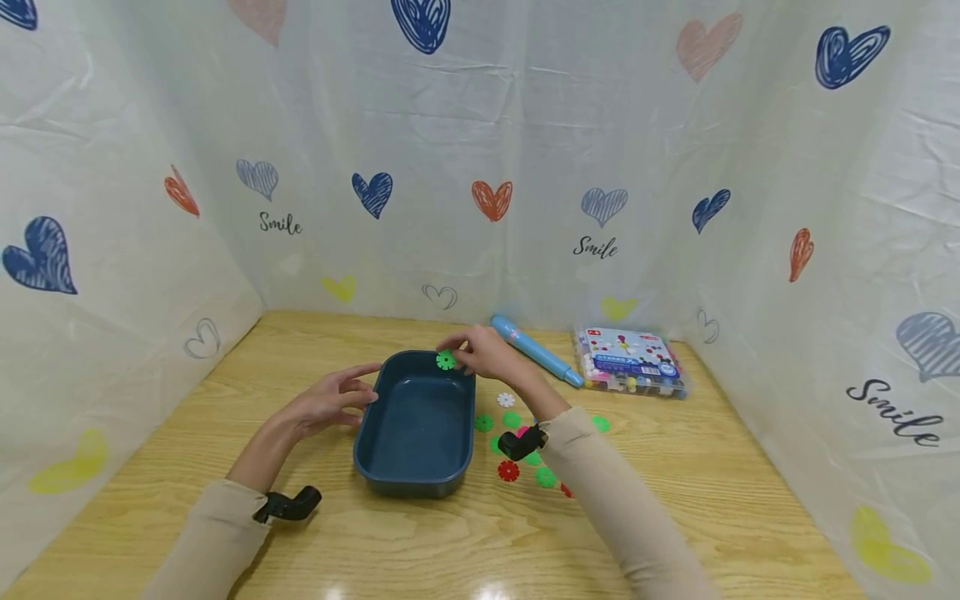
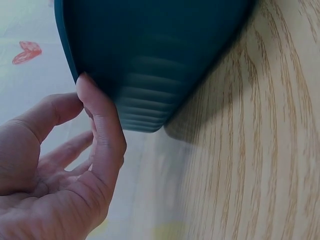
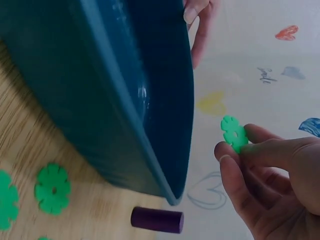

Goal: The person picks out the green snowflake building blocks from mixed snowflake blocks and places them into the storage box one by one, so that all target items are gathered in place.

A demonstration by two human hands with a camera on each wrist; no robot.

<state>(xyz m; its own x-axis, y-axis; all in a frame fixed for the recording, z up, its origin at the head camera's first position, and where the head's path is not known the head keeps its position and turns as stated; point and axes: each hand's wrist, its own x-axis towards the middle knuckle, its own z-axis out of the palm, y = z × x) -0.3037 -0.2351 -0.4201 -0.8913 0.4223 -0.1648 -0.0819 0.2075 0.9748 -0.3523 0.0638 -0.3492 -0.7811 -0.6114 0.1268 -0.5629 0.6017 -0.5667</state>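
Observation:
A dark blue plastic basin (image 1: 416,483) stands on the table between the two hands. The left hand (image 1: 337,402) grips its left rim, with fingertips (image 2: 90,92) right at the edge in the left wrist view. Over the basin's far right corner, the right hand (image 1: 487,352) pinches a green snowflake-shaped plastic disc (image 1: 446,360) between thumb and fingers. The right wrist view shows this notched disc (image 3: 234,134) held up beyond the rim. To the basin's right lie several loose discs: green (image 1: 546,477), red (image 1: 508,471), white (image 1: 506,400) and pink, partly hidden by the right wrist.
A light blue tube with a tapered tip (image 1: 536,350) lies behind the right forearm. Beside it is a clear case of colourful pieces (image 1: 632,360) with a printed lid. A dark purple cylinder (image 3: 157,220) shows near the basin's end. Heart-printed curtains (image 1: 450,250) enclose the table.

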